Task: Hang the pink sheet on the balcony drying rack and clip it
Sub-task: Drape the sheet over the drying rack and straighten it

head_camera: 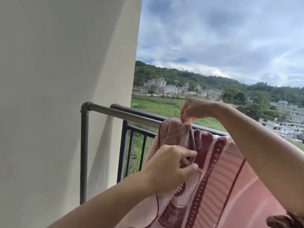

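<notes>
The pink sheet (230, 170) lay draped over the steel bar of the drying rack (118, 112), its bunched end up at the bar. The left hand (171, 165) had thumb and fingers curled tight round the folded edge just below, I'd say to stop it sliding. The right hand (195, 111) pinched the top of the fold, though whether a clip sat in those fingertips I couldn't tell.

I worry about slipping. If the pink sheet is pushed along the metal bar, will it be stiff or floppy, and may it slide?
Likely floppy: the pink sheet bunches into folds where the left hand pinches it. It may slide easily, since the metal bar looks smooth and shiny.
</notes>
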A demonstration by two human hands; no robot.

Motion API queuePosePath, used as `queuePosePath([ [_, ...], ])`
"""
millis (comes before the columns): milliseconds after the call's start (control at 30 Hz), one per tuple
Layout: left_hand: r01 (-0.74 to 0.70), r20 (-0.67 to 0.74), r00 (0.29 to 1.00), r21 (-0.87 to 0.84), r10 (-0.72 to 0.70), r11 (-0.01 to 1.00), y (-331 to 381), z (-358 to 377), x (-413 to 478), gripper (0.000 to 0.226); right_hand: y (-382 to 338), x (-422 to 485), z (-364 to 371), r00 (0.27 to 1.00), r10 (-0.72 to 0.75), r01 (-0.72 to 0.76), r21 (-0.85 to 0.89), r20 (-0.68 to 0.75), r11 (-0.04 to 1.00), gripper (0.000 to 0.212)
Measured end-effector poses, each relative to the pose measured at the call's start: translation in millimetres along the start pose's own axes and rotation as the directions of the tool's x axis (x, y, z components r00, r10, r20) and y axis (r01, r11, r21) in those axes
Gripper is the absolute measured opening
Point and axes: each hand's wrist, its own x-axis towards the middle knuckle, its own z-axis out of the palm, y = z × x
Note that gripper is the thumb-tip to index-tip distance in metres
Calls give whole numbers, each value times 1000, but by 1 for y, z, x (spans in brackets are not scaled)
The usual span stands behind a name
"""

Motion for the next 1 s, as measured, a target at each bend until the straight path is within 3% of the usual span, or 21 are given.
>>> queuePosePath([
  [33, -3, -41, 999, -44, 1, 999, -2, -1, -3, 27, -2, 0, 0, 998, -34, 35, 35, -45, 999, 28],
  [100, 29, -255, 965, -123, -59, 992, -10, -8, -6, 16, -8, 1, 0, 987, -100, 112, 98, -122, 989, 22],
  [200, 181, -577, 787, -125, -220, 976, -33, -26, -1, 18, -22, 1, 3, 981, -167, 178, 115, -100, 977, 18],
  [233, 231, -590, 759, -153, -276, 961, -40, -31, 2, 17, -25, 1, 5, 981, -180, 188, 131, -72, 973, 21],
  [300, 288, -497, 784, -237, -371, 928, -49, -38, 7, 21, -28, 1, 8, 981, -191, 194, 179, -36, 964, 26],
  [400, 287, -413, 817, -313, -402, 905, -45, -35, 14, 20, -30, 0, 10, 979, -200, 203, 182, -37, 962, 21],
  [600, 243, -498, 787, -295, -365, 924, -35, -45, 21, 6, -28, 5, 10, 976, -215, 212, 242, -12, 947, 25],
  [733, 254, -490, 742, -427, -458, 868, -38, -80, 41, 20, -35, 19, 16, 969, -239, 191, 418, 65, 888, 25],
  [833, 316, -528, 734, -290, -427, 903, -48, -97, 54, 20, -47, 36, 22, 963, -242, 139, 552, 117, 822, 27],
  [900, 321, -566, 723, -233, -396, 918, -57, -106, 56, 19, -57, 51, 23, 972, -223, 153, 529, 71, 835, 24],
  [1000, 319, -576, 722, -212, -382, 924, -78, -125, 55, 15, -74, 70, 24, 977, -199, 167, 303, 80, 938, 19],
])
